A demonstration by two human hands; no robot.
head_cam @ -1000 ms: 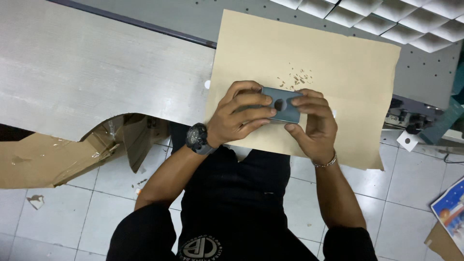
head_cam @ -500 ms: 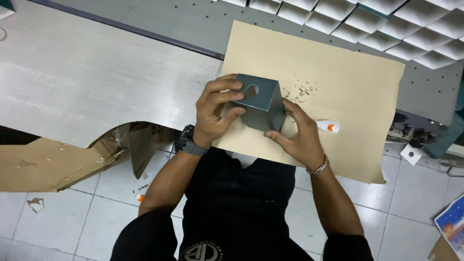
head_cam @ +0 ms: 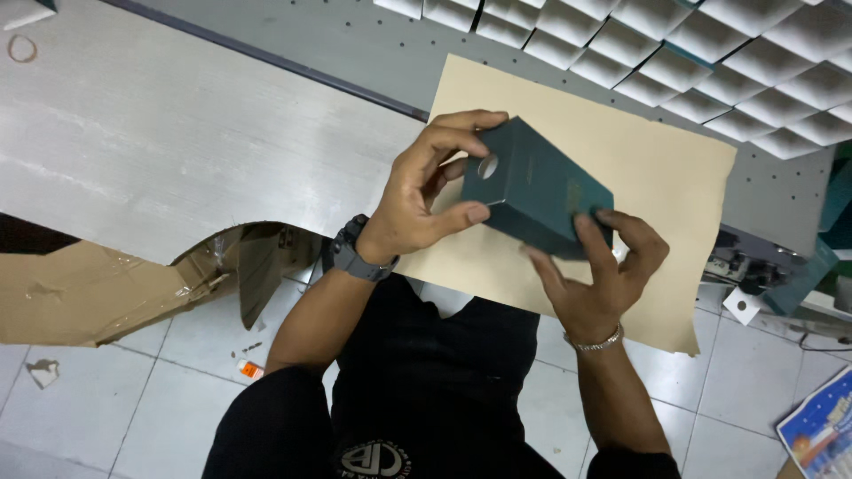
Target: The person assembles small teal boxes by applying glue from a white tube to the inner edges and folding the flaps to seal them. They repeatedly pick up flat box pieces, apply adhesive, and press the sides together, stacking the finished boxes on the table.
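I hold a dark green rectangular box point(head_cam: 541, 182) with a round hole in one end, above a tan cardboard sheet point(head_cam: 661, 177) on the worktable. My left hand point(head_cam: 430, 191) grips the end with the hole, thumb under it and fingers curled over the top edge. My right hand point(head_cam: 599, 270) holds the other end from below, its fingers spread on the box's side. The box is tilted, its long side running from upper left to lower right.
A grey wooden tabletop point(head_cam: 160, 133) lies to the left. Rows of white folded boxes point(head_cam: 710, 53) line the far right edge. A torn brown carton point(head_cam: 98, 288) hangs under the table. White tiled floor point(head_cam: 106, 417) lies below, with a printed blue sheet point(head_cam: 821, 426) at the right.
The green box has been turned and raised from flat between both hands to a tilted, lengthwise hold. The camera view has shifted, and the small debris on the sheet is now hidden.
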